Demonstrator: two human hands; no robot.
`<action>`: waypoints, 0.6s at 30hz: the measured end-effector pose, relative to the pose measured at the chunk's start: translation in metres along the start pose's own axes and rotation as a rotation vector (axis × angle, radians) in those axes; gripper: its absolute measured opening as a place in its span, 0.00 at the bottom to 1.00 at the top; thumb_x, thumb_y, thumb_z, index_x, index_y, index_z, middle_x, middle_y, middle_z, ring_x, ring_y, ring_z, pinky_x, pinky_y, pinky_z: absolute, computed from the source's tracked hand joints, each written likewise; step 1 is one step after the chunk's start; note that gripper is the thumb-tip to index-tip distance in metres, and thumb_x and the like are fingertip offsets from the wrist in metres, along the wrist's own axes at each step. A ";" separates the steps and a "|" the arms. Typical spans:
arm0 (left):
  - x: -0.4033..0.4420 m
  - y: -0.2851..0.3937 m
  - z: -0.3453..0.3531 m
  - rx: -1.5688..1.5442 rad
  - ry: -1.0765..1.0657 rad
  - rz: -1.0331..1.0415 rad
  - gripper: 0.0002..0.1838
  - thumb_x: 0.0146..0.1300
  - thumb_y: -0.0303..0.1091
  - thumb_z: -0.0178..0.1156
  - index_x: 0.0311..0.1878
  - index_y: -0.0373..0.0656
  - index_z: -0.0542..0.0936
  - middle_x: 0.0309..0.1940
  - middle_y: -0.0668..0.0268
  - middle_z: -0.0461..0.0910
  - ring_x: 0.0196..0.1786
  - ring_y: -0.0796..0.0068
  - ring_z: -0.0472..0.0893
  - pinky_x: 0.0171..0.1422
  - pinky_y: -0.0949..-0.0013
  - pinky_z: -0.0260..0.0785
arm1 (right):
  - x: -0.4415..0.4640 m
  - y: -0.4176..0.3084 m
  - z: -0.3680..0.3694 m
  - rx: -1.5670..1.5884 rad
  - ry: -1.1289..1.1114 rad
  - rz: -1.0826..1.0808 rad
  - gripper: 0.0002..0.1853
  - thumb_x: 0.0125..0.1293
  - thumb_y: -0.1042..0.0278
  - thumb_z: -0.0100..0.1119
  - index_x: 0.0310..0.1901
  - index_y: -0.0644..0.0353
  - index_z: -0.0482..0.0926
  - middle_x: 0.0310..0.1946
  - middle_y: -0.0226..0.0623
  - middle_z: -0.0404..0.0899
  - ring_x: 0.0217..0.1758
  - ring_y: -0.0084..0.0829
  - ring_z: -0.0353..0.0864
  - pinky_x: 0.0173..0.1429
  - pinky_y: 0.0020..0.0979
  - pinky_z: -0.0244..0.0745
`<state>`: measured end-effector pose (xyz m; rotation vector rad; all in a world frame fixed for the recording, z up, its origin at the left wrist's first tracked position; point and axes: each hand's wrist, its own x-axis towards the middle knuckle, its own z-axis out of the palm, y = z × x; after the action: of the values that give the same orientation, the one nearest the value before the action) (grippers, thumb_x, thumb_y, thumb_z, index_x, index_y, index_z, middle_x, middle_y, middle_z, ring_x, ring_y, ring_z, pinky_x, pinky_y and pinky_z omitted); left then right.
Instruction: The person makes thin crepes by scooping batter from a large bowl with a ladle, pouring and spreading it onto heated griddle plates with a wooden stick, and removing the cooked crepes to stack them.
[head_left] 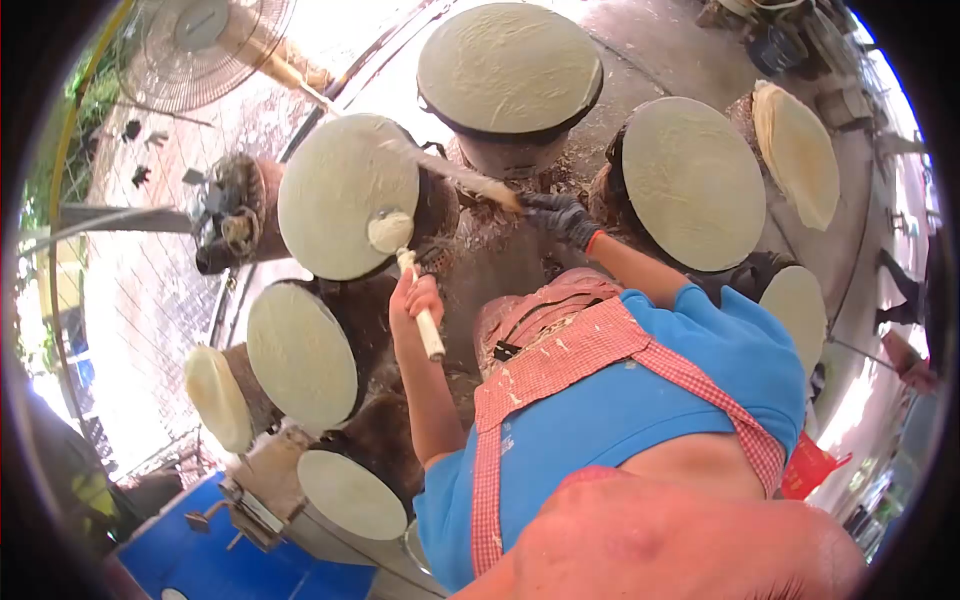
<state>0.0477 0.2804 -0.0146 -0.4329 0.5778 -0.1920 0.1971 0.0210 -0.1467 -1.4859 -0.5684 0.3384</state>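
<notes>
My bare left hand (416, 297) is closed round the pale handle of a ladle (391, 233). The ladle's coated bowl is over the lower right part of a round griddle covered with pale batter (340, 195); whether it touches cannot be made out. My right hand (563, 217), in a dark glove, grips the brown end of a flat wooden spatula (470, 180). Its blurred pale tip reaches over the right edge of that same griddle. To the right of the glove stands another batter-covered griddle (693, 184).
More coated griddles ring me: one ahead (510, 68), one at left (302, 355), one lower left (352, 494). Pale flat sheets stand at far right (796, 155) and far left (218, 398). A fan (205, 45) is at upper left, a blue surface (215, 545) at lower left.
</notes>
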 end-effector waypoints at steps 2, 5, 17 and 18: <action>0.045 -0.003 0.019 0.054 0.018 -0.076 0.12 0.64 0.36 0.45 0.25 0.43 0.63 0.12 0.72 0.55 0.11 0.83 0.55 0.14 0.79 0.52 | -0.006 -0.007 -0.039 0.421 0.155 0.489 0.14 0.55 0.73 0.58 0.44 0.61 0.77 0.37 0.30 0.78 0.36 0.17 0.73 0.41 0.19 0.69; 0.122 -0.014 0.058 0.167 0.059 -0.160 0.16 0.63 0.35 0.47 0.20 0.46 0.59 0.11 0.73 0.54 0.11 0.84 0.54 0.12 0.80 0.49 | -0.013 -0.020 -0.076 0.321 0.450 0.445 0.12 0.54 0.73 0.59 0.42 0.62 0.77 0.33 0.30 0.78 0.32 0.17 0.72 0.38 0.20 0.69; 0.322 -0.015 0.099 0.766 0.285 0.155 0.12 0.60 0.33 0.47 0.24 0.46 0.56 0.13 0.74 0.53 0.11 0.82 0.55 0.12 0.77 0.50 | 0.021 -0.019 -0.092 -0.490 0.486 0.413 0.15 0.55 0.60 0.55 0.45 0.52 0.76 0.38 0.40 0.79 0.37 0.34 0.77 0.46 0.29 0.69; 0.319 -0.010 0.096 0.779 0.298 0.174 0.12 0.60 0.33 0.47 0.25 0.46 0.56 0.13 0.74 0.53 0.12 0.82 0.55 0.12 0.77 0.50 | 0.023 -0.038 -0.086 -0.832 0.454 0.356 0.16 0.56 0.57 0.52 0.46 0.47 0.76 0.37 0.42 0.78 0.38 0.38 0.77 0.46 0.32 0.69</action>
<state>0.3637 0.2105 -0.0928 0.4079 0.7754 -0.2986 0.2588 -0.0408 -0.1046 -2.3914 -0.0507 0.0100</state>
